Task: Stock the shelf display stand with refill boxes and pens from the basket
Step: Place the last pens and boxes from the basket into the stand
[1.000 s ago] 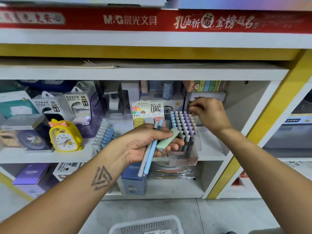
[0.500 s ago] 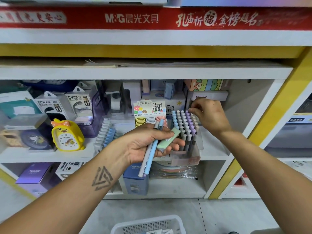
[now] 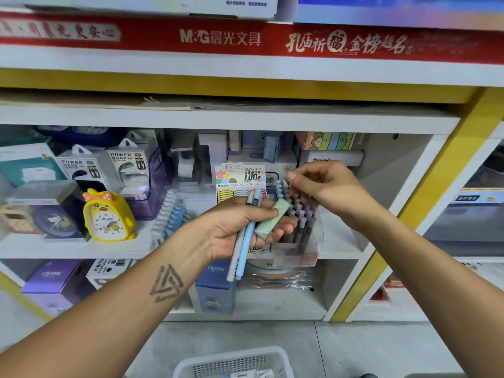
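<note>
My left hand (image 3: pixel 231 227) grips a grey pen and a light blue pen (image 3: pixel 243 248) plus a small green refill box (image 3: pixel 272 218), in front of the display stand (image 3: pixel 297 256) on the middle shelf. The stand has a printed header card (image 3: pixel 241 174) and rows of upright pastel pens (image 3: pixel 301 214). My right hand (image 3: pixel 327 186) hovers over the stand's back rows with curled fingers touching the pen tops; whether it pinches one is hidden. The white basket (image 3: pixel 234 362) sits on the floor below.
A yellow duck clock (image 3: pixel 107 216), power bank boxes (image 3: pixel 109 167) and a second rack of blue and white pens (image 3: pixel 170 214) stand left of the stand. Purple and blue boxes (image 3: pixel 216 285) fill the lower shelf. A yellow post (image 3: pixel 409 214) borders the bay on the right.
My right hand has drawn slightly forward and left from the back row of pens. My left hand and what it holds have stayed put.
</note>
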Tool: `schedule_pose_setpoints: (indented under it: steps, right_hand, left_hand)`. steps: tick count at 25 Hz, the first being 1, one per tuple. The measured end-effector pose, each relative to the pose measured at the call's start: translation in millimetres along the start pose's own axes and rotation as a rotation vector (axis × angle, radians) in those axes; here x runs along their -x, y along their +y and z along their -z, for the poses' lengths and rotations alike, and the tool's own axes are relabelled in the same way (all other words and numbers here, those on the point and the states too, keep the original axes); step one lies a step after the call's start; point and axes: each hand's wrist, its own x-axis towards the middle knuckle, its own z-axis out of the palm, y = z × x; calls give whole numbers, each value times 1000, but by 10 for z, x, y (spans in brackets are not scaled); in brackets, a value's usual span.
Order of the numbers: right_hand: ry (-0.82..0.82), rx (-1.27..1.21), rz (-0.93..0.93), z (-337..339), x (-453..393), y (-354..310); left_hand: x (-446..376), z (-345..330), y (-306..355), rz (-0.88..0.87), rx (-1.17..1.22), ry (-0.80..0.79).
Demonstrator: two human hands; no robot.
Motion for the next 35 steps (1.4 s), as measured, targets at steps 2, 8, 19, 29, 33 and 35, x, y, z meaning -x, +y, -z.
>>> schedule_pose_setpoints:
  steps: [2, 8, 19, 29, 33, 35]
  right_hand:
    - [-115, -69, -22, -24, 98, -102]
    - [-232, -123, -106, 19, 213, -139]
    - [-163, 504, 340, 9, 192, -174]
    - [-81, 446, 296, -705, 7, -329]
    - [-85, 37, 139, -1023, -95, -382]
    - [-45, 94, 181, -1160, -177, -377]
  left_hand:
    - [28, -19, -7, -9, -6, -32]
    - [119, -66, -23, 23, 35, -90]
    - [139, 98, 84, 0, -94, 121]
    - [469, 521, 416, -73, -36, 370]
    - [712, 906, 565, -141, 101, 482]
    - [815, 1058, 563, -144, 77, 512]
